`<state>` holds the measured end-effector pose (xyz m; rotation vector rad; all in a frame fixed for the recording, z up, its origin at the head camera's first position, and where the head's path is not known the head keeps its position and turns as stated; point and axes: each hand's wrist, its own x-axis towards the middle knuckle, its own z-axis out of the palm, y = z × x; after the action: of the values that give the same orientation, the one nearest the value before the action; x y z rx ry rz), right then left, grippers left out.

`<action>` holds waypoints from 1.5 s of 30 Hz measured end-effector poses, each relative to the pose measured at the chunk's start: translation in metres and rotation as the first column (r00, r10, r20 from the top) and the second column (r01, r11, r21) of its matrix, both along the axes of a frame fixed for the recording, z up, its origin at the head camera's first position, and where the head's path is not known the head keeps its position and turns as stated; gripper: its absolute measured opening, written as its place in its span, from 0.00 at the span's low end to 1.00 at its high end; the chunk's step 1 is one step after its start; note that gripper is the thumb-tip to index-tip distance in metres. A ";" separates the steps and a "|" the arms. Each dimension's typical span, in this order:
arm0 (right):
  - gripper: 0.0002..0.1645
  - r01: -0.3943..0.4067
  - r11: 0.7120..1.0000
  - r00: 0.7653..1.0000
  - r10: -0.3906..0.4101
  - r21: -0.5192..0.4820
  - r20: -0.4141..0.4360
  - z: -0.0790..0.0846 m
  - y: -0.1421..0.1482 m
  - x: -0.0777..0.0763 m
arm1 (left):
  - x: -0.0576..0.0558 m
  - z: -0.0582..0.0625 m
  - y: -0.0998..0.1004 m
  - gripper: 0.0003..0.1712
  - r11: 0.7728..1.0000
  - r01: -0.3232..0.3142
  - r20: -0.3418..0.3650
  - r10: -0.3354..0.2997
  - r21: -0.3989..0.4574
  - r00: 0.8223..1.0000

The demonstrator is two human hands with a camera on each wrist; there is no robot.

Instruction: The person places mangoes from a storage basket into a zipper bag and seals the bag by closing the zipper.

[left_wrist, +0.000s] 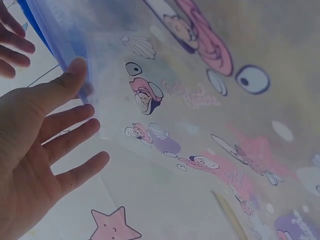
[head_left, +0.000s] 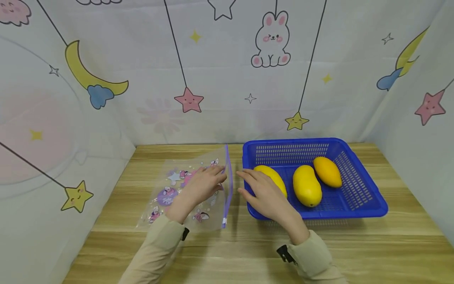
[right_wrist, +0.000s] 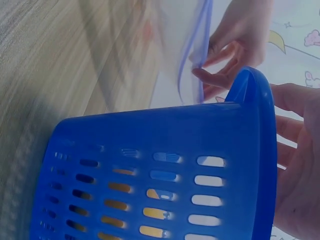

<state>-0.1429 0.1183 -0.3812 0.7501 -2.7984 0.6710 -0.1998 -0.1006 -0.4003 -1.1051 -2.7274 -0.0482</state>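
A clear zip bag (head_left: 209,227) with pink and purple cartoon prints lies on the table, its purple zip edge (head_left: 228,189) raised on the right side. My left hand (head_left: 200,185) is over the bag and pinches this edge between thumb and fingers; the left wrist view shows the thumb (left_wrist: 76,75) against the film. Over the left rim of a blue plastic basket (head_left: 347,213) hovers my right hand (head_left: 264,195), fingers extended and holding nothing. Inside the basket are three yellow mangoes: a left one (head_left: 273,177) partly hidden by that hand, a middle one (head_left: 306,185) and a smaller right one (head_left: 328,172).
The wooden table (head_left: 227,260) extends in front of the bag and basket. A white curtain (head_left: 227,71) with cartoon stars, moons and a rabbit stands behind and on both sides. In the right wrist view, the basket's slotted wall (right_wrist: 165,135) rises beside the right hand.
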 end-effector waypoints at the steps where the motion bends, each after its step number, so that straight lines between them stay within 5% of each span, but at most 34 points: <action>1: 0.28 -0.002 1.000 1.000 0.002 -0.003 0.005 0.000 -0.001 0.000 | 0.000 0.001 0.000 0.11 1.000 0.003 -0.006 -0.003 -0.004 1.000; 24: 0.27 -0.038 0.999 0.998 0.039 -0.015 0.052 0.000 -0.013 -0.003 | 0.014 0.023 0.003 0.16 1.000 -0.004 -0.088 0.002 -0.020 0.996; 45: 0.18 -0.096 0.995 0.995 0.097 0.028 -0.037 0.000 -0.021 -0.007 | 0.019 0.035 0.001 0.12 1.000 0.020 -0.174 -0.024 -0.023 0.985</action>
<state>-0.1501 0.0969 -0.3815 0.8991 -2.7558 0.6291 -0.1808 -0.0993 -0.3652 -1.0904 -2.5671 0.0714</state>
